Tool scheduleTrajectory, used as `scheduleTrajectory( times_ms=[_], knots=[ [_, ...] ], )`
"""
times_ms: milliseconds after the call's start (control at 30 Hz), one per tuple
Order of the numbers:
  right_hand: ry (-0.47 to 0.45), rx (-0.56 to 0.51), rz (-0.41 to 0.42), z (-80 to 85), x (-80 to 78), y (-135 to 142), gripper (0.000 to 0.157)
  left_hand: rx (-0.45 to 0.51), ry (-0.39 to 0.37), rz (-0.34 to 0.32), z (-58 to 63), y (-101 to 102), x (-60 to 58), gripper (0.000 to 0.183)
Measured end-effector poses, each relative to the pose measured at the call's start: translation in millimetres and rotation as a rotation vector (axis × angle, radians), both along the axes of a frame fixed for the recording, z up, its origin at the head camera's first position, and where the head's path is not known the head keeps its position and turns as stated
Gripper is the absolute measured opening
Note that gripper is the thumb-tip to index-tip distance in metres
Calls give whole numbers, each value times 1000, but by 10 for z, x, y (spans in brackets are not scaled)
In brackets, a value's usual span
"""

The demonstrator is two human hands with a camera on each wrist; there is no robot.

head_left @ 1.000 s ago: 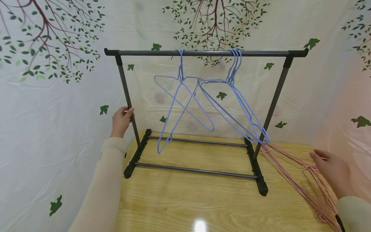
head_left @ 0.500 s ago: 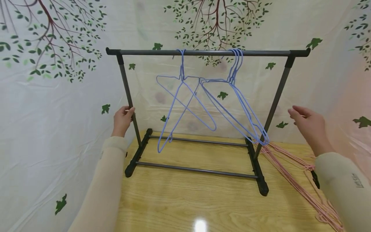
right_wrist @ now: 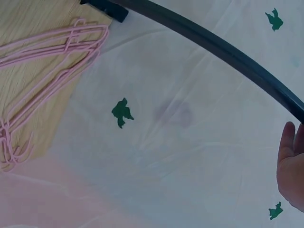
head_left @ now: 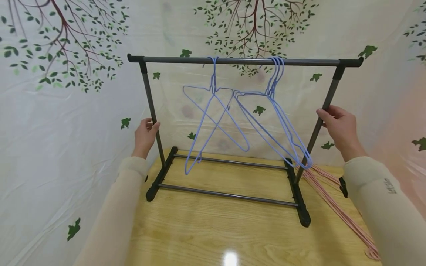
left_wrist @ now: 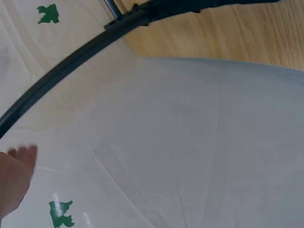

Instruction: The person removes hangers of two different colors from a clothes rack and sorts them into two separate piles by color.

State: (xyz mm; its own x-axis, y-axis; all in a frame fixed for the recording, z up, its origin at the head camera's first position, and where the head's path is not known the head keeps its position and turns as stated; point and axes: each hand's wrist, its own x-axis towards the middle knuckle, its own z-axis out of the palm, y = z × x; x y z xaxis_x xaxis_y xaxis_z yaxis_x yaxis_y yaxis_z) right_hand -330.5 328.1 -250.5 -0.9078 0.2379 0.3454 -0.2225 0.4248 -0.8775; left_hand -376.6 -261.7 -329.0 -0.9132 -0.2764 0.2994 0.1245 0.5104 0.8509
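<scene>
A dark metal clothes rack (head_left: 183,60) stands upright on the wooden table in the head view. My left hand (head_left: 145,137) grips its left post (head_left: 149,94) about midway up, thumb on the near side. On the opposite side, my right hand (head_left: 342,129) holds the right post (head_left: 329,92), the thumb in front and fingers passing behind. Several blue wire hangers hang from the top bar, one group (head_left: 214,83) left of centre and another (head_left: 274,88) to the right. In both wrist views only part of each hand shows, at the edge beside a dark post.
Several pink wire hangers (right_wrist: 71,42) lie on the table (head_left: 213,229) to the right of the rack, partly behind the right sleeve in the head view. A pale sheet (head_left: 66,155) printed with branches and leaves surrounds the table's back and sides.
My right hand has risen from above the pink hangers, moved left and taken hold of the right post. My left hand keeps its grip. The head view has shifted slightly.
</scene>
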Motion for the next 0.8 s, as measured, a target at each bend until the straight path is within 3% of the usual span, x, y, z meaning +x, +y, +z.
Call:
scheduleTrajectory(
  times_ms=[133,233,367,633,800],
  knots=[
    [3,-86,12,-2,-3,-26,52,-26,121,47,42,41,58,71],
    [17,-150,17,-20,6,-28,52,-51,226,80,106,101,135,64],
    [25,-184,14,-40,8,-22,53,-52,310,65,235,227,240,54],
    [13,-146,-17,-62,10,-11,47,-9,291,-77,488,522,370,54],
    [19,-94,-30,-61,24,-12,52,17,283,-135,614,692,449,52]
  ],
)
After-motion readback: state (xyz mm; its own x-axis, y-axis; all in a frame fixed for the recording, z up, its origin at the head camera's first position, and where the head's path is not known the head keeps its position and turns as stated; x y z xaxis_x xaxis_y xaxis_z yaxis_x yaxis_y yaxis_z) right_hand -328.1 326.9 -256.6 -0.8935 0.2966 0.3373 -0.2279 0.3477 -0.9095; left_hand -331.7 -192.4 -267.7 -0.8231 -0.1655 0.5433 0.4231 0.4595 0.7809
